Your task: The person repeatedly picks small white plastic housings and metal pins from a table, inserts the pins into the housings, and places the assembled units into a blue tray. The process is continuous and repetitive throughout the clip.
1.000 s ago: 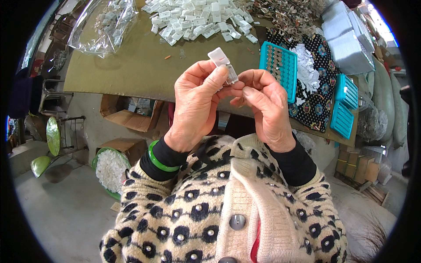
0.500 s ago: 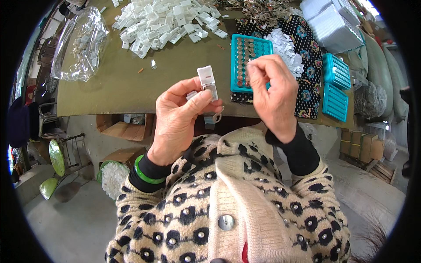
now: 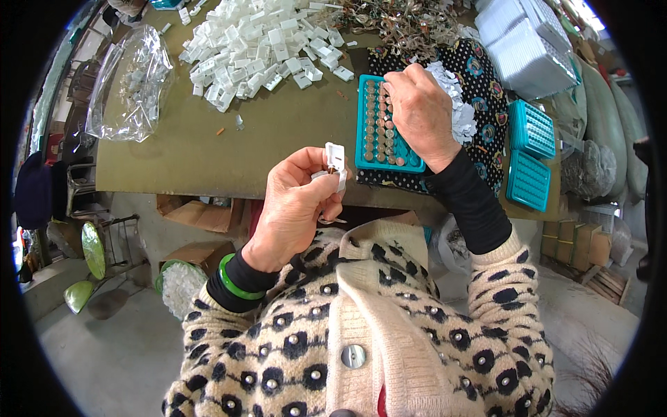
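Observation:
Between the thumb and fingers of my left hand (image 3: 295,201) is a small white plastic case (image 3: 335,157), its lid raised. A thin pale strip (image 3: 332,221) hangs below these fingers. My right hand (image 3: 422,111) reaches over a teal tray (image 3: 360,132) holding rows of small round copper-coloured pieces (image 3: 370,126). Its thumb and forefinger are pinched near the tray's far part, and what they hold, if anything, is hidden. The hand covers much of the tray's right side.
Beyond my hands lies a heap of white plastic cases (image 3: 257,48). White paper pieces (image 3: 462,118) and tangled metal-looking parts (image 3: 396,24) rest near a patterned black cloth (image 3: 490,104). More teal trays (image 3: 529,181) and stacked white trays (image 3: 528,59) stand right; a clear bag (image 3: 128,90) lies left.
My right hand has moved farther out across the tray, uncovering its near rows. My left hand, still gripping the case, sits slightly lower and farther right in view.

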